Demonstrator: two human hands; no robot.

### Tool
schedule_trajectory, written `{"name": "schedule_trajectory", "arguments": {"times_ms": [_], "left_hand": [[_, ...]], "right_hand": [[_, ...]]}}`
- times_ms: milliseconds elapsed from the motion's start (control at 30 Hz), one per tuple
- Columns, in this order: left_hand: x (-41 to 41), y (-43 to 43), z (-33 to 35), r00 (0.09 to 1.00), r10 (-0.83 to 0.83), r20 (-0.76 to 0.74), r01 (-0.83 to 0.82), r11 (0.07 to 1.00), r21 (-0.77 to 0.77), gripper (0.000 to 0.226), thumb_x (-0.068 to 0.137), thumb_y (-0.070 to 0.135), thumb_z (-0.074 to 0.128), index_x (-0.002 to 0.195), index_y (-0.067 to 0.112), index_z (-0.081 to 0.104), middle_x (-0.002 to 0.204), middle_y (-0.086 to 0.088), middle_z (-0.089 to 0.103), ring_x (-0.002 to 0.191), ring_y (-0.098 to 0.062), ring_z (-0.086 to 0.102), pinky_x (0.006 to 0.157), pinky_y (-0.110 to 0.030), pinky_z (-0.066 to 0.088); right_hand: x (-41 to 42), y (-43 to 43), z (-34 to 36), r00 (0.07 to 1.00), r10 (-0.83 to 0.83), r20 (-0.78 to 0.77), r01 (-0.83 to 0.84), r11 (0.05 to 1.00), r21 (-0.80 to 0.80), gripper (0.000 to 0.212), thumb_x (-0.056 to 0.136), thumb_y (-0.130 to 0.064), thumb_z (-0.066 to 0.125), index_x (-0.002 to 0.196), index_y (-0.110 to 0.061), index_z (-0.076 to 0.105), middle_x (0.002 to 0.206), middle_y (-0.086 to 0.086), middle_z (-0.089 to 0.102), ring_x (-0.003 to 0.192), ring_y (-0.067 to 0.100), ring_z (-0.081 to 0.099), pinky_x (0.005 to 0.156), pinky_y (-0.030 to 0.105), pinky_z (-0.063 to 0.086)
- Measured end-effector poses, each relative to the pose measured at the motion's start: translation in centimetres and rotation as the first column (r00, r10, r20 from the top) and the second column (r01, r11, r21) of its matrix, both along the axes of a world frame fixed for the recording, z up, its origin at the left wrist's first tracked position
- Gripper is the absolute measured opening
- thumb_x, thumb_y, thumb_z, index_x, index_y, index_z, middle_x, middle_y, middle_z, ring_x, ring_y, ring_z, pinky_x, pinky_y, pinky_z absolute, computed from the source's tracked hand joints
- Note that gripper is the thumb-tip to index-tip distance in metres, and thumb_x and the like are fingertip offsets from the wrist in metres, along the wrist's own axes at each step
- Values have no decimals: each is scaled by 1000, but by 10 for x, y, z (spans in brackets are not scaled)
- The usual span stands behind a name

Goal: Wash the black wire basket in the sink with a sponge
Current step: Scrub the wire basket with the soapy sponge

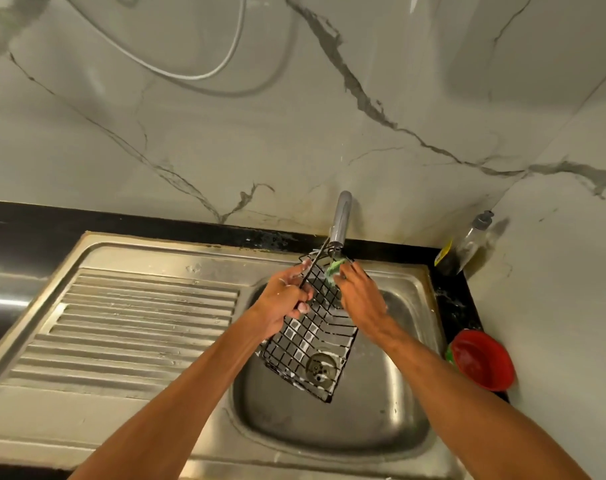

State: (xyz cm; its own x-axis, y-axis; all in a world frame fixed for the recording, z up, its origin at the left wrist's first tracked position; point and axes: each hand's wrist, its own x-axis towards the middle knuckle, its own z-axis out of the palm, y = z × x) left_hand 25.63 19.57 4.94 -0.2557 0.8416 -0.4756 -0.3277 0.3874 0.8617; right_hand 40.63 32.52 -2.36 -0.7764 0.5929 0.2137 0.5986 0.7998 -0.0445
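Note:
The black wire basket (306, 344) hangs tilted over the steel sink bowl (381, 431), its far end up under the tap and its near end low over the drain. My left hand (284, 303) grips its left rim, with soap foam on the fingers. My right hand (360, 296) presses a green sponge (334, 268) against the basket's far end. Soap film fills several of the basket's mesh squares.
A chrome tap (341, 216) juts out from the marble wall just above the basket. The ridged draining board (132, 327) lies to the left. A red bowl (481, 363) and a dish soap bottle (467, 247) stand on the black counter at the right.

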Motion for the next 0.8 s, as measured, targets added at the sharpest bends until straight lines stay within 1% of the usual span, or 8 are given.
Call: {"name": "schedule_trajectory", "arguments": {"times_ms": [67,167,233,300,400,600,700,800], "left_hand": [[-2,0,-1,1000,23,0,-23,1000,-2,75,93,-20,40,151,27,42,82,-8,55,50,-7,44,38,-15,32],[-3,-1,1,1000,25,-8,-24,1000,19,76,92,-21,39,152,25,40,82,-7,55,48,-6,44,37,-15,31],[-4,-2,1,999,18,-27,-18,1000,23,76,92,-22,40,153,24,40,81,-6,56,48,-5,44,37,-15,31],[-6,-4,0,999,32,-23,-31,999,23,76,92,-22,40,153,24,41,81,-6,56,48,-6,44,37,-15,31],[-8,-5,-2,999,49,-20,-49,998,39,79,90,-24,40,152,25,43,79,-6,55,47,-6,43,37,-16,31],[-6,0,2,998,35,-50,-32,998,45,76,85,-28,39,144,19,48,76,-6,52,46,-6,40,36,-17,29],[-6,1,2,999,31,-43,-30,999,43,77,85,-28,39,142,22,50,76,-5,51,47,-7,38,36,-16,29],[-3,6,4,998,31,-59,-28,999,47,78,86,-27,41,143,25,50,78,-5,53,49,-7,38,36,-16,30]], "right_hand": [[-9,-3,3,999,-41,-34,37,995,-93,45,77,5,73,118,-10,70,129,6,61,115,19,57,92,29,55],[-17,-24,-3,973,-120,-198,41,931,-362,28,88,2,63,110,-11,73,119,2,66,101,12,64,79,13,50],[-16,-32,-8,979,-70,-192,-21,900,-436,22,88,0,65,105,-10,74,115,3,69,92,6,62,74,8,46],[-13,-23,-5,966,-132,-221,6,869,-494,20,88,-1,66,102,-11,75,110,0,68,90,6,60,68,7,45],[-13,-11,8,889,-317,-331,137,873,-468,18,88,0,66,102,-9,74,109,-1,66,88,8,61,61,8,45],[-8,-38,-3,984,-10,-177,-81,863,-499,23,88,8,60,98,-7,74,108,9,71,76,-5,54,66,7,45],[-1,-13,12,974,-89,-207,10,935,-355,22,87,5,63,101,-8,73,108,8,70,97,12,60,90,23,50],[3,-14,9,995,2,-97,-32,952,-305,28,88,1,64,110,-14,73,113,6,68,105,18,58,93,33,52]]}}
